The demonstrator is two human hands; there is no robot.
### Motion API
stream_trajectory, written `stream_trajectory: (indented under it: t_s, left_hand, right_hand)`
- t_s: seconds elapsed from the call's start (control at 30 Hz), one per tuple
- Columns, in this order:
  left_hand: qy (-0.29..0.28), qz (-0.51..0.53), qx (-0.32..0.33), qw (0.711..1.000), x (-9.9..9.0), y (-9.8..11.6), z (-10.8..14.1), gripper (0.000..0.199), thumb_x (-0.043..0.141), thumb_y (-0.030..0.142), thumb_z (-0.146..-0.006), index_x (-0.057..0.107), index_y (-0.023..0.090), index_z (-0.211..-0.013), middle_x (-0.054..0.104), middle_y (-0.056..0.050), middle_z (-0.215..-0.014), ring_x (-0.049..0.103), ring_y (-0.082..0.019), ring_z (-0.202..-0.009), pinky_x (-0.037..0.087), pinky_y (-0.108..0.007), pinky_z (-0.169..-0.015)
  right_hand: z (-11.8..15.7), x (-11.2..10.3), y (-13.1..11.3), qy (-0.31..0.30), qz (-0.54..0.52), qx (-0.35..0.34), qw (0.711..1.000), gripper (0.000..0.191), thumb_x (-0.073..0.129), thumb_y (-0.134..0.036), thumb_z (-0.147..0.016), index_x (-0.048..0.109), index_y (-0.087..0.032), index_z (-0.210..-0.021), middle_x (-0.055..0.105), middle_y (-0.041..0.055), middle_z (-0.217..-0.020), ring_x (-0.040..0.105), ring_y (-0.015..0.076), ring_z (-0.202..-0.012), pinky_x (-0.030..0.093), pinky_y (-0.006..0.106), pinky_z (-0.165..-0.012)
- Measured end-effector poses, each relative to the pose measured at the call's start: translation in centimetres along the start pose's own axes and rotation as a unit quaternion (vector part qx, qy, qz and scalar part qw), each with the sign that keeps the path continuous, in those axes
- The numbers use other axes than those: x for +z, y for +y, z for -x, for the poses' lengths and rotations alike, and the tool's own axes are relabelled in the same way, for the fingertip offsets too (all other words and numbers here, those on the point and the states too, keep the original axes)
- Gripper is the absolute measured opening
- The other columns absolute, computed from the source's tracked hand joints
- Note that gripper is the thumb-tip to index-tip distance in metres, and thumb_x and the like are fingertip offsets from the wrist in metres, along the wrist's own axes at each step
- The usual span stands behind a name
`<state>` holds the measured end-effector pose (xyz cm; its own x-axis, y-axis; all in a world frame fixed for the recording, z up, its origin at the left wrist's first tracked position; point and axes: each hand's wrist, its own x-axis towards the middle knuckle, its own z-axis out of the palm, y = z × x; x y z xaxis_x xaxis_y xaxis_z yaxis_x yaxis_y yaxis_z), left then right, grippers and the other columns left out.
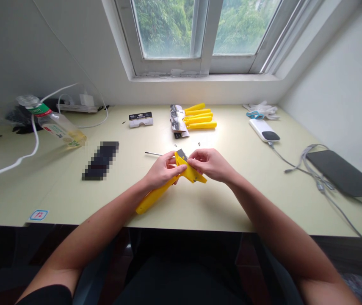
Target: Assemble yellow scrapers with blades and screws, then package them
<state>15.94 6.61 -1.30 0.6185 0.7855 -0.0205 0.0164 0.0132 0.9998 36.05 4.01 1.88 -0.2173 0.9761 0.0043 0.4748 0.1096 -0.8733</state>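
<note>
My left hand (163,170) and my right hand (211,164) both grip a yellow plastic scraper-like tool (189,170) above the pale desk (174,212). Its long handle (155,195) runs down-left past my left wrist. A dark metal piece (181,154) shows at the tool's head, partly hidden by my fingers. Just behind my left hand lies a thin screwdriver (153,153). Several tiny metal parts (199,144) sit beyond my right hand. Farther back is a pile of similar yellow handles (198,119) beside a printed packaging card (177,120).
A small boxed pack (140,119) and a pixelated dark object (100,161) lie left of centre. A plastic bottle (56,125) lies at back left by a power strip (79,108). A white device (264,130), white gloves (263,110) and a dark tablet (342,173) lie right, with cables.
</note>
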Motion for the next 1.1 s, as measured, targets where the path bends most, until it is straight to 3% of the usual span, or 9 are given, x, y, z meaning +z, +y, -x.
stream_trajectory:
  t_s: [0.1,0.17,0.33,0.7,0.87,1.0,1.1]
  left_hand:
    - [0.001,0.001,0.005,1.0,0.0,-0.1,0.1,0.075,0.073,0.041,-0.082,0.032,0.026,-0.143,0.064,0.0,-0.08,0.059,-0.011,-0.05,0.048,-0.023,-0.047]
    - [-0.001,-0.008,0.02,1.0,0.0,-0.1,0.2,0.084,0.076,0.039,-0.08,0.025,0.031,-0.146,0.063,0.002,-0.078,0.057,-0.01,-0.049,0.047,-0.022,-0.046]
    - [-0.038,-0.086,0.022,0.995,0.0,0.0,0.3,0.047,0.076,0.04,-0.079,0.054,0.023,-0.116,0.059,0.003,-0.069,0.055,-0.009,-0.049,0.042,-0.019,-0.044]
    - [-0.051,-0.109,-0.004,0.993,-0.1,0.1,0.3,0.033,0.079,0.038,-0.074,0.058,0.019,-0.09,0.054,0.005,-0.057,0.053,-0.009,-0.044,0.041,-0.019,-0.041]
    - [-0.057,-0.09,0.005,0.994,-0.4,0.0,0.1,0.035,0.074,0.035,-0.081,0.06,0.02,-0.109,0.057,0.004,-0.064,0.053,-0.008,-0.045,0.043,-0.019,-0.042]
    - [-0.012,-0.019,0.01,1.0,-0.3,-0.2,-0.1,0.054,0.072,0.04,-0.083,0.047,0.029,-0.13,0.061,0.001,-0.085,0.057,-0.008,-0.044,0.046,-0.02,-0.04]
    - [0.029,0.028,-0.006,0.999,-0.1,-0.3,-0.3,0.069,0.068,0.043,-0.086,0.031,0.034,-0.144,0.057,0.004,-0.075,0.056,-0.01,-0.04,0.046,-0.022,-0.038]
  right_hand:
    - [0.0,0.0,0.0,-0.016,-0.027,0.006,0.999,0.022,0.061,-0.035,-0.084,0.067,-0.016,-0.076,0.063,0.0016,-0.063,0.056,0.0126,-0.056,0.043,0.025,-0.052]
    - [0.0,0.0,0.0,-0.019,-0.029,0.007,0.999,0.022,0.061,-0.035,-0.084,0.067,-0.016,-0.074,0.063,0.0013,-0.062,0.055,0.0122,-0.055,0.042,0.025,-0.052]
    - [0.0,0.1,0.1,-0.028,-0.028,0.009,0.999,0.027,0.063,-0.04,-0.084,0.066,-0.016,-0.072,0.062,0.0019,-0.062,0.055,0.0118,-0.054,0.041,0.024,-0.049]
    - [-0.4,0.2,1.2,-0.051,-0.02,-0.025,0.998,0.019,0.064,-0.032,-0.083,0.072,-0.015,-0.085,0.071,0.0058,-0.079,0.064,0.0157,-0.068,0.048,0.027,-0.059]
    - [-0.5,0.3,1.9,-0.045,-0.005,-0.032,0.998,0.02,0.064,-0.034,-0.084,0.072,-0.016,-0.088,0.072,0.0057,-0.081,0.065,0.0166,-0.071,0.049,0.027,-0.06]
    - [-0.6,0.5,2.1,-0.021,0.022,-0.042,0.999,0.021,0.061,-0.035,-0.086,0.073,-0.018,-0.088,0.072,0.0046,-0.082,0.063,0.0157,-0.07,0.047,0.026,-0.061]
    - [-0.7,0.9,2.1,-0.002,0.02,-0.053,0.998,0.019,0.061,-0.034,-0.087,0.072,-0.018,-0.087,0.073,0.0047,-0.085,0.064,0.016,-0.073,0.047,0.027,-0.064]
